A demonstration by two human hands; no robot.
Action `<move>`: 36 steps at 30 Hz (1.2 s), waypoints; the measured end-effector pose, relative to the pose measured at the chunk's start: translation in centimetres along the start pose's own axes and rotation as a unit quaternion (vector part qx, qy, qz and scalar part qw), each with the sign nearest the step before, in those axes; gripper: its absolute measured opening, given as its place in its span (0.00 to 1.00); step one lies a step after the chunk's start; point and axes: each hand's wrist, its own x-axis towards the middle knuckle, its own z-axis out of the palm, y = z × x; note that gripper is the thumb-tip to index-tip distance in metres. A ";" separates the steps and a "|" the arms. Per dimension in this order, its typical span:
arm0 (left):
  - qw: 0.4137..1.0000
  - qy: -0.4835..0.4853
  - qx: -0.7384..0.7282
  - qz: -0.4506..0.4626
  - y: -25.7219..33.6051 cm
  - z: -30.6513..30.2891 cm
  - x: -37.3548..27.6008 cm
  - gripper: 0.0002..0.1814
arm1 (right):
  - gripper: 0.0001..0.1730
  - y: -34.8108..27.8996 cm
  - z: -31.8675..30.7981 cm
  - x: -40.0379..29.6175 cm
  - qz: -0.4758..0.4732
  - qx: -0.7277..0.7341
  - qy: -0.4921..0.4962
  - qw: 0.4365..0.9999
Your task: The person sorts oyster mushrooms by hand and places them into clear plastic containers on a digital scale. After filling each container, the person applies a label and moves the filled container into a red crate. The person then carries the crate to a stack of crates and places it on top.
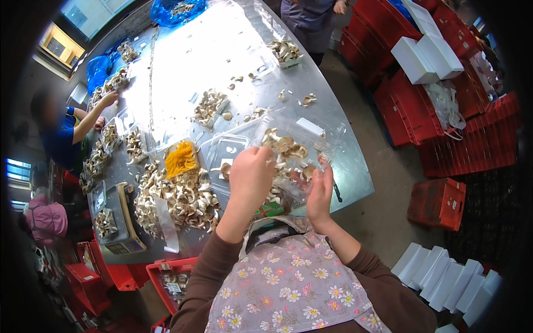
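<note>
A clear plastic clamshell box [329, 145] with mushrooms [286, 145] in it is before me, its far part tilted up. My right hand [320, 193] grips the box's right side from below, fingers showing through the plastic. At the box's left side is my left hand [251, 172], its fingers bent together; whether they pinch the rim or a mushroom I cannot tell. Beneath the box, a green-marked scale [268, 209] is partly hidden. An open clear box [216, 147] with a mushroom and a white slip lies just left. Further left spreads a heap of loose mushrooms [183, 204], with yellow bands [182, 159] in a container on it.
On the metal table [354, 166] stand filled boxes [210, 107], another scale [120, 224] and a knife [336, 192] near the right edge. A co-worker's arm [89, 120] reaches in at the left; another person [308, 21] stands at the far side. Red crates [437, 204] stand right.
</note>
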 end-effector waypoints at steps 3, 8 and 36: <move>0.997 -0.051 0.008 0.058 0.3 0.7 -0.3 0.10 | 0.25 -0.6 0.5 -0.1 0.000 0.004 -0.009 1.000; 0.992 -0.006 -0.125 0.027 -0.7 1.5 0.0 0.09 | 0.26 -0.7 0.4 -0.2 0.007 0.007 0.003 1.000; 0.998 0.026 0.053 0.014 -1.2 -1.0 -2.4 0.11 | 0.27 -0.9 -1.3 1.1 -0.031 0.007 0.068 0.997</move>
